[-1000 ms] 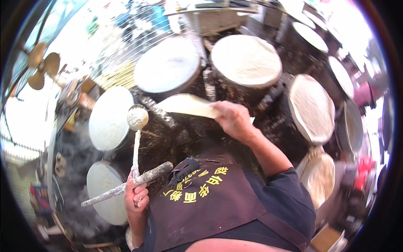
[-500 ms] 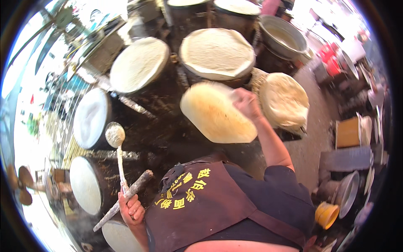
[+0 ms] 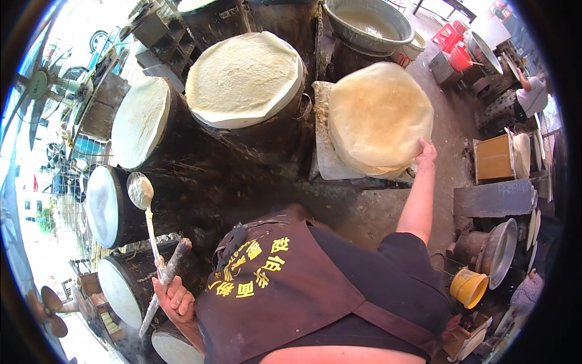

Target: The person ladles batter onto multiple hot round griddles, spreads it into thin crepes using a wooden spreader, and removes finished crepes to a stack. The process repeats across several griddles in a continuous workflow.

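Observation:
My left hand [image 3: 176,298] is closed round a batter-coated ladle [image 3: 140,191], its bowl up, together with a rough stick [image 3: 177,259] that slants across the palm. My right hand [image 3: 426,155] is at the near right edge of a thin, round, lightly browned flatbread [image 3: 382,115], the fingertips pinched at its rim. This flatbread lies spread over a stack of others [image 3: 377,170], of which only the lower edges show. The stack rests on a pale board [image 3: 325,145] to the right of the dark drum stoves.
Pale flatbreads cover the tops of drum stoves [image 3: 245,82] ahead and to the left. Steam drifts at lower left. A wide metal basin [image 3: 370,27] of pale liquid stands behind the stack. A yellow bucket [image 3: 468,288] and metal pans are at right; another person is at far right.
My right hand has carried the flatbread from beside the stack onto its top, moving right. The view has shifted right. My left hand keeps its hold on the ladle and stick.

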### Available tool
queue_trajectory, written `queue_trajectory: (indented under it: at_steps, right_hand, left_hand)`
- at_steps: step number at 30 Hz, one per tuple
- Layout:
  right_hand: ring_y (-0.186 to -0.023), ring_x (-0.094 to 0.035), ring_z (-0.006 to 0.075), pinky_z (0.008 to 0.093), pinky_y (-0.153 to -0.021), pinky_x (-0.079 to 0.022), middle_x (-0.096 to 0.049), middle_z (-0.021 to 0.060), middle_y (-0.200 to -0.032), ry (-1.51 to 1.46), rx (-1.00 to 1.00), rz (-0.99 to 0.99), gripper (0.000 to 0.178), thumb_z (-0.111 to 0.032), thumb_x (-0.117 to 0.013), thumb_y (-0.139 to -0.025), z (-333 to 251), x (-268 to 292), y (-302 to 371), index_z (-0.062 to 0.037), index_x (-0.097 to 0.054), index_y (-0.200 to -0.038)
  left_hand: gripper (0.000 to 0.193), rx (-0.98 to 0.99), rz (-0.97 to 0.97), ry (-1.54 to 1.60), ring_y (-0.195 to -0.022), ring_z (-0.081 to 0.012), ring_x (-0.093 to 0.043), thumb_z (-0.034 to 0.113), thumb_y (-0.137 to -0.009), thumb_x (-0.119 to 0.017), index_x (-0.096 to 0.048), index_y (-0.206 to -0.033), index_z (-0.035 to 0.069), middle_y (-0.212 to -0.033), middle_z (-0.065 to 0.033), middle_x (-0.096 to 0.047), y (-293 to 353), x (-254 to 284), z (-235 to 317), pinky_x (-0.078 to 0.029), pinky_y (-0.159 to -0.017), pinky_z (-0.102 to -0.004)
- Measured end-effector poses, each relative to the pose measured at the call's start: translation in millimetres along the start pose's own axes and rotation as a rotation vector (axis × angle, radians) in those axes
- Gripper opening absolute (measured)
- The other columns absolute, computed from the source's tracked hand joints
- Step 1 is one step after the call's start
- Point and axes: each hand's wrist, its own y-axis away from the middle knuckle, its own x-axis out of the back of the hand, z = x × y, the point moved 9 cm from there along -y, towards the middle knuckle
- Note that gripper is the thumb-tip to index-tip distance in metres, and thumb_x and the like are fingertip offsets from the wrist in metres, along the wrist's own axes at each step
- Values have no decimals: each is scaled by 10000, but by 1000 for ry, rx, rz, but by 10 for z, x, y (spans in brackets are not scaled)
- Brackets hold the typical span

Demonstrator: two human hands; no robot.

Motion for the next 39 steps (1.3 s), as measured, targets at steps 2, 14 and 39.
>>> queue_trajectory:
  at_steps: [2, 14, 39]
  right_hand:
    - [-972, -628, 257, 400, -883, -511, -637, 142, -1086, 129, 9, 229, 460, 51, -709, -744, 324, 381, -222, 64, -545, -1173]
    - [-991, -601, 206, 303, -844, -485, -632, 116, -1107, 365, 469, -357, 294, -142, -611, -904, -1001, -1860, 1260, -23, -595, -1172]
    - [-718, -619, 286, 331, -533, -429, -613, 194, -795, -877, 463, -3209, 215, -151, -502, -838, -2108, -3734, 8337, 27, -621, -819]
  left_hand:
    - [482, 23, -19, 12, -416, -78, -411, 404, -1005, -401, -339, -1416, 161, -662, -22, -390, -80, -75, -120, -382, -288, -222]
    - [328, 77, -39, 116, -425, -69, -379, 344, -1023, -379, -468, -1177, 68, -650, -13, -394, -42, -478, -452, -293, -291, -219]
    - [445, -158, 58, -80, -465, -23, -371, 222, -984, -480, -340, -1405, 249, -708, 4, -403, 807, 820, 1365, -336, -306, -176]
